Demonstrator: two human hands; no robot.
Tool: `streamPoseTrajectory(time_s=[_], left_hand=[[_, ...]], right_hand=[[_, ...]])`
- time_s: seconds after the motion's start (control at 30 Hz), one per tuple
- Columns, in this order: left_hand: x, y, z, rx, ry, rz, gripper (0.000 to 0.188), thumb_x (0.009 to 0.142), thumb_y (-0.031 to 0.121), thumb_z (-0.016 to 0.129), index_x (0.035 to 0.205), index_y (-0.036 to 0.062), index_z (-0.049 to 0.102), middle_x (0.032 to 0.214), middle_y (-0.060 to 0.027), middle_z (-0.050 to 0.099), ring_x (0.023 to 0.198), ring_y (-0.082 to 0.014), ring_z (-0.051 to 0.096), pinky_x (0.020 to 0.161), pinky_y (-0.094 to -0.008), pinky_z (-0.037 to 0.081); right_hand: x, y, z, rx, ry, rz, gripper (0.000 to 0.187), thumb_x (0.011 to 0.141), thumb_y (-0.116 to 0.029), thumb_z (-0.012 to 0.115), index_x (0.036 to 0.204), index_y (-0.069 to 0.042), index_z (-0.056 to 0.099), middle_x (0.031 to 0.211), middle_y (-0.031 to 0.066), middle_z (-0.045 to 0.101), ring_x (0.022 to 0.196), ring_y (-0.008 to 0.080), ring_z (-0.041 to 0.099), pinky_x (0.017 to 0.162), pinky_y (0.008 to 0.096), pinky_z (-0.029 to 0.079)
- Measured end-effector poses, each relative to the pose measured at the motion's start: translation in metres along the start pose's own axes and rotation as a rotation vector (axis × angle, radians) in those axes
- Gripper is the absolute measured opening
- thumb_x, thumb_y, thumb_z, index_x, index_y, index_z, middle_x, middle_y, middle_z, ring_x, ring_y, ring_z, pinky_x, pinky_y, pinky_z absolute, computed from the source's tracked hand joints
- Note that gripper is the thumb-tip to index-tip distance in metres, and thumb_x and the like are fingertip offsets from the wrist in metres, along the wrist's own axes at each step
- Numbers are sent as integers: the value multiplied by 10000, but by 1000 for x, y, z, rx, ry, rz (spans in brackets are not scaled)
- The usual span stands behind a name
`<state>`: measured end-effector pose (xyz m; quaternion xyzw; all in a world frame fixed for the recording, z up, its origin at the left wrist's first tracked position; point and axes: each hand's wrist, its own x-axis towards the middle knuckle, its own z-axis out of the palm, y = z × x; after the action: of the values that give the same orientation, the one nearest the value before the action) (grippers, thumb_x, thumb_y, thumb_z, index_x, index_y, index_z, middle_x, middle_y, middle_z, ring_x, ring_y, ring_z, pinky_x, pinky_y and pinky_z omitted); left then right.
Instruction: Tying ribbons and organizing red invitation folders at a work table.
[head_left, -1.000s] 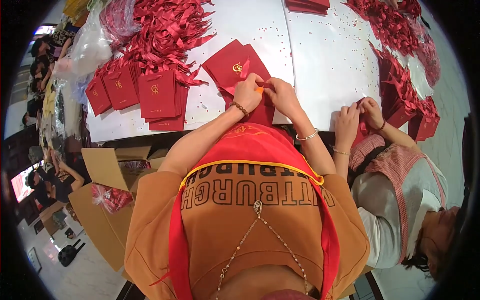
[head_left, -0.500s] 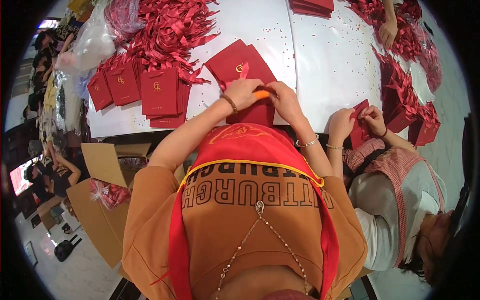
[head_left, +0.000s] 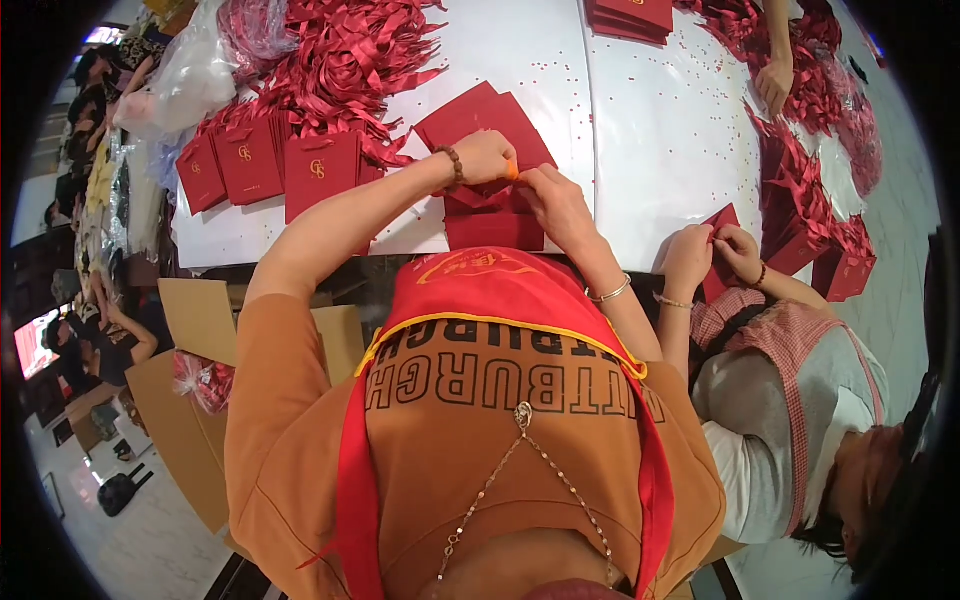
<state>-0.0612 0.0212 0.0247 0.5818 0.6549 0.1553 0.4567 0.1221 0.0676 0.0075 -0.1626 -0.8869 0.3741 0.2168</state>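
Over a small red paper bag [head_left: 492, 230] at the table's near edge, my two hands work close together. My left hand [head_left: 482, 157] is closed, fingers curled, on what looks like a red ribbon at the bag's top; most of the ribbon is hidden. Something orange [head_left: 512, 170], perhaps a finger cover, shows at its fingertips. My right hand [head_left: 556, 202] is closed in a pinch at the bag's upper right edge, its fingertips nearly touching the orange piece. Flat red bags [head_left: 475, 112] lie fanned just beyond my hands.
Stacked red bags [head_left: 322, 175] stand to the left, before a heap of red ribbons [head_left: 345, 70]. More bags [head_left: 630, 18] lie at the far side. At right, a co-worker's hands [head_left: 692, 258] handle another bag. An open cardboard box [head_left: 185, 430] stands below left. Small red bits dot the white table [head_left: 660, 130].
My left hand has moved up and slightly away, its wrist turning and elbow swinging outward. The ribbon end that stood above it is no longer visible. My right hand stays at the bag.
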Motion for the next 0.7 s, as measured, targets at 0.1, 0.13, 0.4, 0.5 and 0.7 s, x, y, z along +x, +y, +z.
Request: streamPoseTrajectory(time_s=[0.1,0.13,0.4,0.5,0.7], left_hand=[[6,-13,11,-55,150,-43,230,738,215,573,755,-6,636,637,-91,607,583,-142,556,552,-276,432],[8,-12,9,-147,253,-40,231,738,212,572,749,-10,633,629,-89,603,591,-141,557,557,-276,433],[18,-40,-5,-100,589,-122,344,871,338,503,886,13,614,758,-49,601,663,-111,528,594,-269,420],[13,-20,7,-235,439,-144,401,894,406,470,852,30,600,690,-73,586,626,-143,532,591,-301,424],[14,-10,11,87,298,116,369,871,361,527,788,7,590,597,-62,562,582,-157,551,557,-312,432]], right_hand=[[1,-2,-2,-18,-3,-11,117,782,-37,566,895,-34,535,790,146,517,706,343,539,612,402,447],[0,-2,-3,-17,-8,-26,123,782,-37,570,900,-34,537,793,145,518,709,341,540,612,399,448],[-3,-4,-4,24,14,-18,148,778,-37,585,919,-35,542,814,135,525,724,328,545,624,383,450],[-2,-2,-4,39,12,-14,136,783,-46,583,912,-40,543,814,133,524,724,324,544,625,381,447],[2,-6,-11,79,-54,60,137,792,-84,592,912,-38,546,809,125,544,729,309,554,627,364,448]])
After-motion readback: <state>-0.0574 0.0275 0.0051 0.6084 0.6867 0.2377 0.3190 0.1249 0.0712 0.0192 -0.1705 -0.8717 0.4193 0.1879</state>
